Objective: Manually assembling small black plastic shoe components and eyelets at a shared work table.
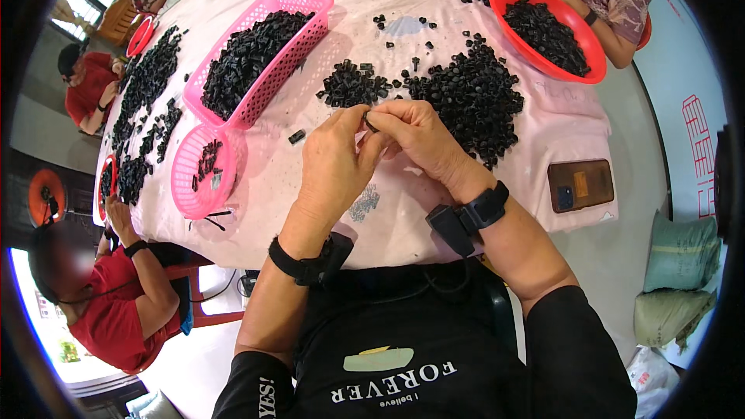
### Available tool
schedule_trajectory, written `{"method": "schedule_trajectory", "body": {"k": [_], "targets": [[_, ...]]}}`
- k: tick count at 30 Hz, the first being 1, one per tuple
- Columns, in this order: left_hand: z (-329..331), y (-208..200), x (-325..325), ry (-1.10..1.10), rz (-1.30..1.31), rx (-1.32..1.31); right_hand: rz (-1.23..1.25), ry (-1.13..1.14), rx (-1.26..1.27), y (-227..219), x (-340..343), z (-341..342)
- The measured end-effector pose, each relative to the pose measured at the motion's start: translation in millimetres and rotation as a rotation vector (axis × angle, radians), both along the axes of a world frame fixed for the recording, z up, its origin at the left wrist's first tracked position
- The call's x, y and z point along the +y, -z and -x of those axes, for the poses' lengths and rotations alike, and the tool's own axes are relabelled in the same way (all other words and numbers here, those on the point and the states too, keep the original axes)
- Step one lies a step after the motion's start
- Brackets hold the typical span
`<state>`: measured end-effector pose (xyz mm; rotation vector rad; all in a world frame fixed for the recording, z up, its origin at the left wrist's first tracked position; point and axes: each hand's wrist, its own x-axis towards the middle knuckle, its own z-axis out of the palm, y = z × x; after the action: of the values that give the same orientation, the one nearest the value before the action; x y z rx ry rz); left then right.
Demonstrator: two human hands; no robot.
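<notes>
Our left hand (335, 157) and right hand (415, 138) meet fingertip to fingertip above the desk (388, 209), both grips pinched on one small black part (371, 122). Our fingers hide most of it, so we cannot make out its shape. Just beyond lies the heap of black parts (466, 97); its pieces blur together.

A table (403, 209) under a pale pink cloth fills the middle of the frame. On it lie heaps of small black parts (473, 97), a rectangular pink basket (310, 46) upper left, a round pink one (190, 178) — left — a red bowl (594, 70) upper right, and a brown phone (580, 185) at right.
</notes>
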<state>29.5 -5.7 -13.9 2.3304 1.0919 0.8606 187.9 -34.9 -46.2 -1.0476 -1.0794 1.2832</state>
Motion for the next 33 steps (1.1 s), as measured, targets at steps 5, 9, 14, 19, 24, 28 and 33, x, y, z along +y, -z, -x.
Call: {"method": "schedule_trajectory", "body": {"k": [5, 9, 14, 19, 24, 28, 33], "targets": [[6, 4, 5, 0.029, -0.091, 0.036, 0.037, -0.062, -0.03, 3, 2, 1], [7, 3, 5, 0.014, -0.04, 0.016, 0.027, -0.037, -0.073, 1, 0, 0], [7, 2, 2, 0.042, -0.041, 0.002, 0.068, -0.047, -0.039, -1, 0, -3], [7, 9, 3, 0.045, -0.036, -0.03, 0.061, -0.052, -0.052, 0, 0, -2], [7, 8, -1, 0.053, -0.035, -0.043, 0.03, -0.062, -0.057, 1, 1, -2], [7, 11, -2, 0.048, -0.035, -0.023, 0.042, -0.088, -0.013, -1, -3, -4], [8, 8, -4, 0.039, -0.071, 0.021, 0.043, -0.109, 0.023, 0, -2, -4]]}}
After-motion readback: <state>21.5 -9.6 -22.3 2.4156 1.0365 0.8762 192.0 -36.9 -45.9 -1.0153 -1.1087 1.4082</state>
